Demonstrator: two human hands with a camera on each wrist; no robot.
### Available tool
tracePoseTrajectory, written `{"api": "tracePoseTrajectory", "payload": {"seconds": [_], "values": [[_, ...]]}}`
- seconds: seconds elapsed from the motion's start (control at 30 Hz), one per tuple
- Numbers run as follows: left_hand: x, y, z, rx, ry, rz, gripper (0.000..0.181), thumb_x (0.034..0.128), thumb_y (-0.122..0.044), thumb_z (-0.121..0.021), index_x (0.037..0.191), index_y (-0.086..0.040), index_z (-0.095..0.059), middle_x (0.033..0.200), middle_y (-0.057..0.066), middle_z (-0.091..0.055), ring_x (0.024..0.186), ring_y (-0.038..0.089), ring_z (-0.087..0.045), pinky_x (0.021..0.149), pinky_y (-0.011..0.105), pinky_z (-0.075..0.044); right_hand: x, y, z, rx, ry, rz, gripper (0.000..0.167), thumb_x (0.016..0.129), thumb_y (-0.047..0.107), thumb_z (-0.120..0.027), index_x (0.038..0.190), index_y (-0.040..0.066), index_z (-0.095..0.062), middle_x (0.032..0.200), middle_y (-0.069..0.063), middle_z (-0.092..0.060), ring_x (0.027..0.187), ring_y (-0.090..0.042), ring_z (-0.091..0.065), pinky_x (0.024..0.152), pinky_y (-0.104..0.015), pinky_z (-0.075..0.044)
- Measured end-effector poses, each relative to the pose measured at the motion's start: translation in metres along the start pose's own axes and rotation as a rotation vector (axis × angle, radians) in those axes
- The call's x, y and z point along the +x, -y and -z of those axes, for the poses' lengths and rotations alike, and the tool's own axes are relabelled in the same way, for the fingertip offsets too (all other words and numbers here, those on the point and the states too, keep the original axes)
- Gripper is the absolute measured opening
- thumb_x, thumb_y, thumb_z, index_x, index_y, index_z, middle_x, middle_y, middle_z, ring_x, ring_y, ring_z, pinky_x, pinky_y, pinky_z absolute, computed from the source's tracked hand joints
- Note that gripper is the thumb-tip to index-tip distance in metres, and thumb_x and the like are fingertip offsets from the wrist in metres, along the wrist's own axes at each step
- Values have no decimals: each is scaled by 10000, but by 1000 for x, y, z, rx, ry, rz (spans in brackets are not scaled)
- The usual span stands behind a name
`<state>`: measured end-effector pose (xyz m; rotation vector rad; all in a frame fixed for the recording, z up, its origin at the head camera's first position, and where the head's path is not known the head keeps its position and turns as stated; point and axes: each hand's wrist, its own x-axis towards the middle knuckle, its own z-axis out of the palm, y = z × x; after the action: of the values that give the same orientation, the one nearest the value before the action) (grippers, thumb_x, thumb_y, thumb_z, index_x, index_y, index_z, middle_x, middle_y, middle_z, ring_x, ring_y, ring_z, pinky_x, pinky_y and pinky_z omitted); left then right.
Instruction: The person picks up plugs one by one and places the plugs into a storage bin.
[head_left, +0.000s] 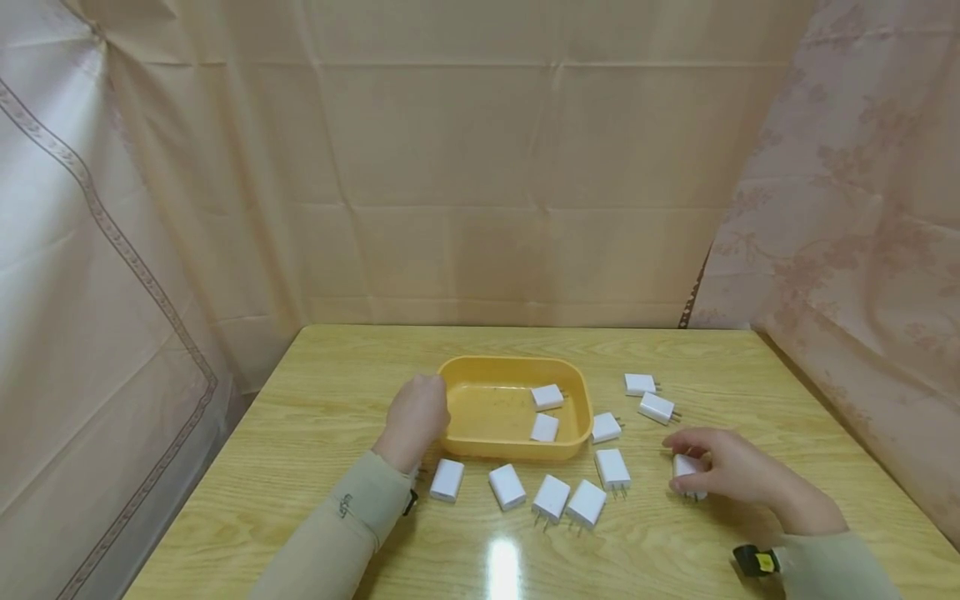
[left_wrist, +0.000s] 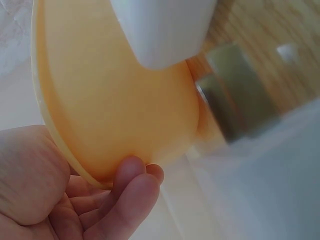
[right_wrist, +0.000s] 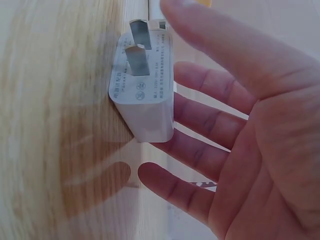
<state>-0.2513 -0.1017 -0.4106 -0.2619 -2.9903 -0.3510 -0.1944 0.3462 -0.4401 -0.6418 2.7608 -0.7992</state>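
Note:
My left hand (head_left: 418,417) holds the left end of a yellow plastic tray (head_left: 517,451); in the left wrist view the thumb and fingers of that hand (left_wrist: 105,200) pinch its rim (left_wrist: 65,145). Two white plug adapters (head_left: 547,397) lie inside, toward the right. Over at the right, my right hand (head_left: 742,475) curves round a white adapter (head_left: 682,472) on the table. In the right wrist view this adapter (right_wrist: 142,117) shows two flat prongs and printed text, with the fingers of the hand (right_wrist: 260,130) extended beside it and the thumb apart from it.
Several more white adapters lie on the wooden table (head_left: 337,358), in front of the tray (head_left: 507,487) and to its right (head_left: 657,407). One is partly hidden by my left wrist. Cloth curtains (head_left: 450,167) stand behind and at both sides.

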Motion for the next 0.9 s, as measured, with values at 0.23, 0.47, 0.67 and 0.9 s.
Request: {"api": "tracePoseTrajectory", "payload": {"seconds": [0.23, 0.47, 0.67, 0.9], "values": [[0, 1, -1, -4, -4, -9, 48, 817, 59, -665, 786, 27, -682, 723, 123, -631, 615, 197, -572, 525, 375, -525, -1, 0, 0, -20, 6, -5, 590, 833, 386, -836, 1279, 38, -670, 1233, -72, -678, 1094, -239, -621, 863, -381, -550], [0, 1, -1, -10, 5, -6, 86, 834, 63, -668, 761, 18, -670, 698, 108, -614, 595, 186, -558, 508, 354, -510, 0, 1, 0, -35, -1, -19, 582, 840, 383, -831, 1276, 30, -673, 1226, -85, -686, 1089, -248, -629, 871, -433, -556], [-1, 2, 1, -41, 18, 11, 60, 825, 75, -663, 796, 24, -675, 721, 106, -615, 612, 189, -554, 527, 346, -510, 2, 5, 2, -41, -16, -57, 529, 852, 350, -827, 1224, -2, -697, 1171, -99, -702, 1046, -254, -640, 883, -490, -548], [1, 3, 1, -83, 45, 31, 86, 832, 91, -630, 820, 15, -667, 714, 85, -591, 600, 197, -539, 502, 313, -475, 4, 10, 4, -87, -72, -29, 462, 851, 314, -830, 1175, 2, -723, 1111, -59, -718, 974, -177, -639, 848, -422, -556]]}}
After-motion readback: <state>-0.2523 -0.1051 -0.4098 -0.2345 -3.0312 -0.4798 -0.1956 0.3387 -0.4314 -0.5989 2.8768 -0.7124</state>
